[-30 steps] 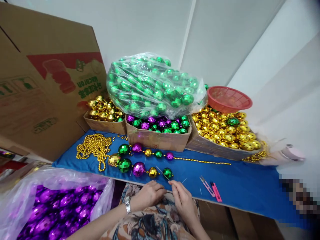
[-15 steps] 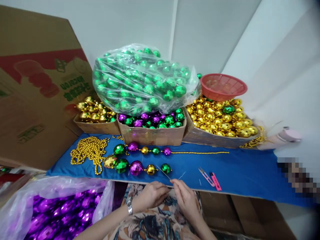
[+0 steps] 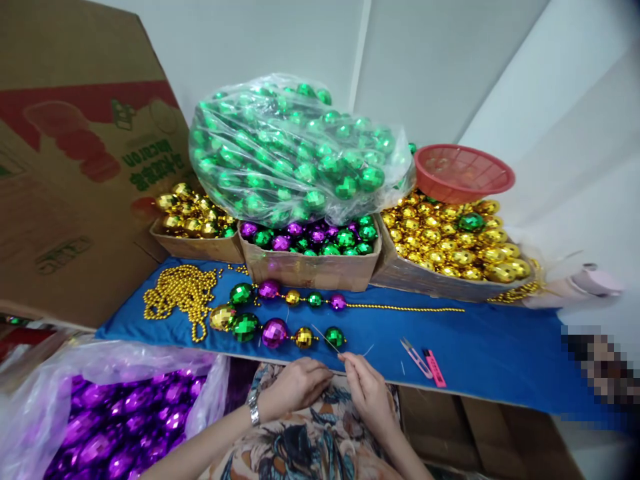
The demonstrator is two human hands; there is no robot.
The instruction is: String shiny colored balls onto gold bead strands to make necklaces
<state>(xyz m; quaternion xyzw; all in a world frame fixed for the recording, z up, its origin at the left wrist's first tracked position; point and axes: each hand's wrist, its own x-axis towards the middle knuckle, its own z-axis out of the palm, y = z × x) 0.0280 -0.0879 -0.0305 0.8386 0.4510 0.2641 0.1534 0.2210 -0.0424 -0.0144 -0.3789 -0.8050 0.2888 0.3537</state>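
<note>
My right hand (image 3: 367,393) pinches thin, pale, straight strand (image 3: 319,331), pointing toward eleven o'clock, near shiny green faceted round bead (image 3: 335,337). My left hand (image 3: 300,385) curled; can't tell if holding. Loose pinch could drop strand; nudge could roll bead.

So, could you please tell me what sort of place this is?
Probably a small bead workshop, though only this corner shows. Open boxes of shiny balls stand along the back of the blue cloth, large balls lie in rows before them, and snips lie to the right.
</note>
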